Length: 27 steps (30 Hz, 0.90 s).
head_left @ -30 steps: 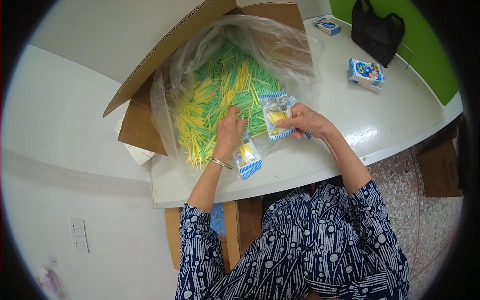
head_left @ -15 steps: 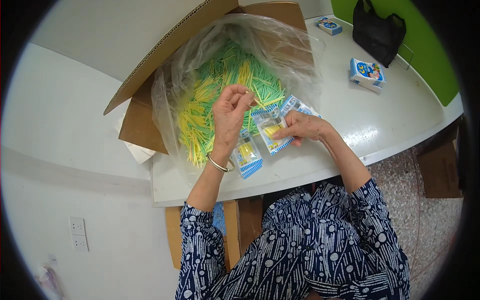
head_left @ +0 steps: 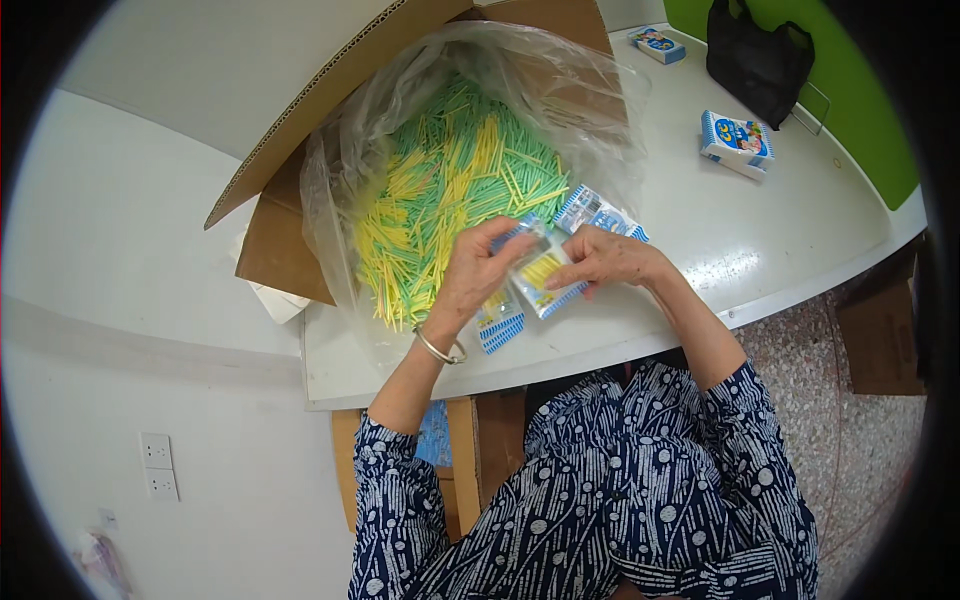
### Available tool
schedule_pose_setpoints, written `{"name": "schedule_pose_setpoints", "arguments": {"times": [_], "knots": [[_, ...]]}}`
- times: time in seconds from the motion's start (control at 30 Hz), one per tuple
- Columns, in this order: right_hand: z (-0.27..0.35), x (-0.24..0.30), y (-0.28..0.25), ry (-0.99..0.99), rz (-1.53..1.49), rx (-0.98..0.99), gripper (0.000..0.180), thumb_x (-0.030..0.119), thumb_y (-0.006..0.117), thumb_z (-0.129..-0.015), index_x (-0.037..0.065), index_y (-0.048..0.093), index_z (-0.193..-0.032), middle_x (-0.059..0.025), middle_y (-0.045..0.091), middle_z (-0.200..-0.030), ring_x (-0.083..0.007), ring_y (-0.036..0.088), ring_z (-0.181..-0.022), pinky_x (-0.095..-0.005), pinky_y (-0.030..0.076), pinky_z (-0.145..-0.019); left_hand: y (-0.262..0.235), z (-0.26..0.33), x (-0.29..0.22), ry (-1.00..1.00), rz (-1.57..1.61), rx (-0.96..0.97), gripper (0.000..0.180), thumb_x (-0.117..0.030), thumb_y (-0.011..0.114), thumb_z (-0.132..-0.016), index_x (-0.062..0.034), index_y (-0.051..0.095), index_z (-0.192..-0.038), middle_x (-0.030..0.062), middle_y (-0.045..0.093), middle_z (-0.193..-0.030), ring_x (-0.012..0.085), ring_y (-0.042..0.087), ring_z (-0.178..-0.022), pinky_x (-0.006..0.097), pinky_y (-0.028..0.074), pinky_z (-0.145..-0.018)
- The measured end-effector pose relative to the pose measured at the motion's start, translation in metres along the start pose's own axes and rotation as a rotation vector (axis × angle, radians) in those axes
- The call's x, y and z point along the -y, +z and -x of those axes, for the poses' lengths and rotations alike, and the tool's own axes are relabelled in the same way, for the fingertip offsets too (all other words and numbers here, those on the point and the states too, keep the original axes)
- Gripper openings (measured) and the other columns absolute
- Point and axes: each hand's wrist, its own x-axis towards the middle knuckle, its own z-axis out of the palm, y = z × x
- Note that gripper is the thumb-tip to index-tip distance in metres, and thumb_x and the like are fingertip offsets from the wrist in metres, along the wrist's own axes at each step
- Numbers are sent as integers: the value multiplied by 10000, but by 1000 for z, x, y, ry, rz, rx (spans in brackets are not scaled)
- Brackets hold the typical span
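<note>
My right hand (head_left: 608, 258) pinches a small clear plastic packet (head_left: 545, 288) with blue striped ends and yellow sticks inside, its thumb over the front. At the packet's upper left edge, my left hand (head_left: 472, 268) has its thumb and fingers closed around it, slightly blurred; whether a loose stick is also between them cannot be told. Under my left hand, a small stack of similar packets (head_left: 500, 330) lies partly covered. Another blue and white packet (head_left: 598, 212) rests behind my right hand. Beyond both hands spreads a heap of thin yellow and green sticks (head_left: 460, 180).
The heap sits in a clear plastic liner (head_left: 335, 190) inside an opened cardboard box (head_left: 285, 240) on the white table (head_left: 690, 250). Farther right are two blue and white packs (head_left: 738, 145) (head_left: 657, 45) and a black bag (head_left: 760, 65). A cardboard box (head_left: 880, 340) stands on the floor.
My left hand has come down and nearer me, from over the heap with a yellow stick to the packet's upper edge. My right hand keeps its hold on the packet.
</note>
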Motion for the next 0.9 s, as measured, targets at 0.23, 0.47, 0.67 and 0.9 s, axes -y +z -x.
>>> {"name": "schedule_pose_setpoints", "arguments": {"times": [0.23, 0.47, 0.67, 0.9], "knots": [[12, -29, -22, -159, 782, -867, 353, 293, 721, -723, -23, 632, -851, -137, 585, -859, -279, 574, -836, -374, 470, -764, -40, 26, 47, -100, -254, -87, 236, -132, 662, -816, -13, 564, -994, 45, 636, -842, 142, 579, -751, 250, 441, -684], [-2, -52, -28, -168, 915, -985, 257, 214, 687, -762, 9, 576, -873, -131, 541, -891, -313, 549, -866, -394, 451, -741, -18, 16, 42, 271, -909, -257, 401, -162, 706, -711, -37, 544, -1056, 136, 547, -1064, 325, 480, -988, 402, 389, -861], [-5, -60, -34, -300, 978, -1024, 147, 126, 648, -783, 27, 557, -843, -126, 539, -859, -317, 538, -832, -399, 434, -713, 9, -21, 22, 320, -693, -205, 319, -209, 694, -758, -38, 580, -1000, 125, 559, -1048, 313, 487, -1024, 386, 384, -898], [14, -18, -18, -636, 961, -1068, 173, 73, 648, -776, 22, 533, -894, -126, 544, -821, -312, 537, -797, -382, 429, -686, 22, -52, 13, 276, -394, -177, 268, -197, 658, -814, -20, 609, -1008, 89, 621, -986, 208, 564, -896, 325, 443, -814]]}}
